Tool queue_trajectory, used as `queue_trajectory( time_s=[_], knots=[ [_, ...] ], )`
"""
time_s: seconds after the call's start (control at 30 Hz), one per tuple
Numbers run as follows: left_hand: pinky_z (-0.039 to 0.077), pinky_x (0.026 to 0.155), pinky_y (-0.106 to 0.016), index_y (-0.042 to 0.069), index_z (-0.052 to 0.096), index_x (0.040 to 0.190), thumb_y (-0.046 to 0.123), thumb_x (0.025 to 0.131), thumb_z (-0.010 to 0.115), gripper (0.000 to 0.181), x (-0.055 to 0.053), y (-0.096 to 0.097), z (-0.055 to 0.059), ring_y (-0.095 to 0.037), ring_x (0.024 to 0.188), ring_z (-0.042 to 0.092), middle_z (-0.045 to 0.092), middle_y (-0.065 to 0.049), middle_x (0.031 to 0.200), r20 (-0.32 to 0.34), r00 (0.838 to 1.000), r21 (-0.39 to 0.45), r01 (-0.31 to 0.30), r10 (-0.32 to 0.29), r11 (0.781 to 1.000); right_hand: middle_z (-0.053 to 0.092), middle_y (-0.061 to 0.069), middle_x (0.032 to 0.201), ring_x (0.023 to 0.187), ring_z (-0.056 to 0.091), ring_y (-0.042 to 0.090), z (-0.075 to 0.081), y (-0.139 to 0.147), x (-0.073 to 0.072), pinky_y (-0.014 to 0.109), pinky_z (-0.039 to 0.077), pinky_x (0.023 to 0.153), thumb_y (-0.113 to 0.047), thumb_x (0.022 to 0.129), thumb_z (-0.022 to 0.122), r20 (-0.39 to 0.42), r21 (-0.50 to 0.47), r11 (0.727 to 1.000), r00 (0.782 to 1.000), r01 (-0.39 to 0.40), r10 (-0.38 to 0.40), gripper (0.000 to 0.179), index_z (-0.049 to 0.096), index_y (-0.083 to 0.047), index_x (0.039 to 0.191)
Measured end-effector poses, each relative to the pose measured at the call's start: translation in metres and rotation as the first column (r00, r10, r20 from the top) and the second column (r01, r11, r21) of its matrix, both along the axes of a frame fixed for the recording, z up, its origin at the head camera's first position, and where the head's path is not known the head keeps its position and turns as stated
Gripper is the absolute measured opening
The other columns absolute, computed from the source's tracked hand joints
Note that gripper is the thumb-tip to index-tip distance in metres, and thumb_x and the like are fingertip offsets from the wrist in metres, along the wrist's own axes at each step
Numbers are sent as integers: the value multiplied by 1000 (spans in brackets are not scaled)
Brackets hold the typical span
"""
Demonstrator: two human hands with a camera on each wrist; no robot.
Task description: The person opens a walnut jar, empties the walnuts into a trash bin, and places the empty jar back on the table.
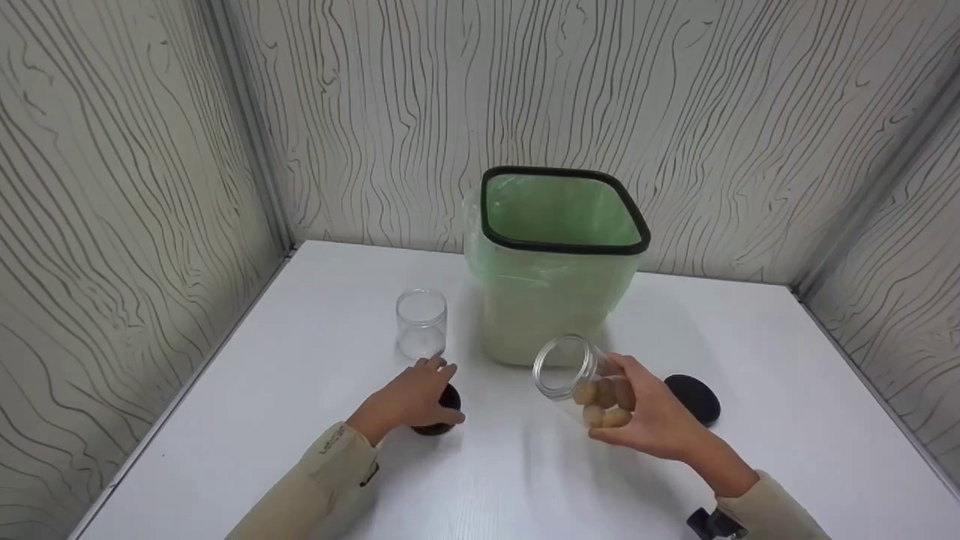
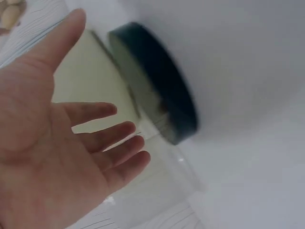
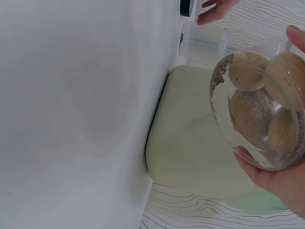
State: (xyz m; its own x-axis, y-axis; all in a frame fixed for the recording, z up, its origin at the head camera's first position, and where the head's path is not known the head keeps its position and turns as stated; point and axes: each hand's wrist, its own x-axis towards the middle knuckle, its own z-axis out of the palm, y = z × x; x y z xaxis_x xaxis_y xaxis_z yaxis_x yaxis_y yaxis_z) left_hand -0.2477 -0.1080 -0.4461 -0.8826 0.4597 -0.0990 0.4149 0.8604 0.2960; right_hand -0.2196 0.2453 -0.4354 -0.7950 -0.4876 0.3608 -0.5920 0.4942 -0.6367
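My right hand (image 1: 652,412) grips a clear jar (image 1: 583,379), tilted with its mouth toward the bin and held above the table. Several round tan, nut-like things (image 3: 251,112) lie inside it, with brown crumbs along its bottom edge in the right wrist view. At centre left, my left hand (image 1: 405,399) hovers over a black lid (image 1: 450,399), which it partly covers in the head view. Its fingers are loosely extended, and the left wrist view shows a gap between them and the lid (image 2: 159,71). A second clear jar (image 1: 421,322), uncapped, stands just beyond that hand.
A pale green bin (image 1: 551,307) with a black rim and a thin liner bag stands at the back centre. Another black lid (image 1: 696,399) lies right of my right hand. The white table (image 1: 300,360) meets patterned wall panels (image 1: 375,112) behind and at both sides.
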Motion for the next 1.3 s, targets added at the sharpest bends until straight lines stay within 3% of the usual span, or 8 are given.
queue_trajectory(
  time_s=[0.1,0.2,0.43,0.57,0.7,0.83,1.07,1.3],
  knots=[
    [34,103,-45,-1,36,142,42,88,63,74,-1,5,17,-34,130,36,36,-21,143,-69,998,137,8,1,991,54,-5,123,100,60,12,0,1,0,28,49,86,-31,65,88,-3,-2,1000,1000,5,-5,86,39,-22,135],
    [31,105,-44,-2,29,145,37,93,59,71,-3,11,32,-34,134,31,30,-22,146,-156,987,302,5,44,953,53,-5,124,101,60,13,1,0,1,28,49,86,-29,64,88,6,-11,1000,1000,4,-4,86,39,-22,135],
    [21,110,-43,-1,22,147,28,97,50,64,-11,26,62,-29,139,23,25,-19,150,-218,950,652,-29,224,758,53,-3,124,102,61,13,4,0,2,28,50,84,-28,67,87,45,-29,1000,999,-6,7,85,38,-22,136],
    [19,111,-40,0,20,148,26,99,45,61,-19,35,76,-25,140,21,24,-17,151,-224,945,723,-3,238,691,52,0,125,103,61,16,7,0,3,29,51,82,-22,69,86,46,-56,998,998,-37,40,84,37,-20,137],
    [19,111,-40,0,16,149,29,100,42,62,-28,43,90,-25,140,18,19,-17,153,-232,939,737,-3,256,676,51,2,126,103,61,18,9,0,3,30,52,81,-25,70,85,39,-73,996,997,-61,64,83,37,-17,137],
    [17,112,-41,2,12,150,36,101,37,65,-36,49,105,-26,141,14,13,-16,155,-224,933,729,-32,283,683,51,1,126,103,61,18,9,1,3,30,52,81,-27,69,86,28,-67,996,998,-52,54,84,37,-17,137],
    [12,113,-40,1,8,150,41,102,31,67,-56,61,128,-26,143,6,5,-15,156,-194,936,685,-85,294,724,51,-1,126,102,61,17,11,2,3,30,51,82,-22,68,87,14,-55,998,999,-36,37,85,37,-18,137],
    [13,113,-39,2,8,150,40,102,29,65,-71,66,135,-25,143,7,1,-13,157,-163,943,651,-117,289,750,51,-4,126,104,60,14,16,2,5,29,50,84,-27,67,87,3,-27,1000,1000,1,0,86,37,-20,137]
  ],
)
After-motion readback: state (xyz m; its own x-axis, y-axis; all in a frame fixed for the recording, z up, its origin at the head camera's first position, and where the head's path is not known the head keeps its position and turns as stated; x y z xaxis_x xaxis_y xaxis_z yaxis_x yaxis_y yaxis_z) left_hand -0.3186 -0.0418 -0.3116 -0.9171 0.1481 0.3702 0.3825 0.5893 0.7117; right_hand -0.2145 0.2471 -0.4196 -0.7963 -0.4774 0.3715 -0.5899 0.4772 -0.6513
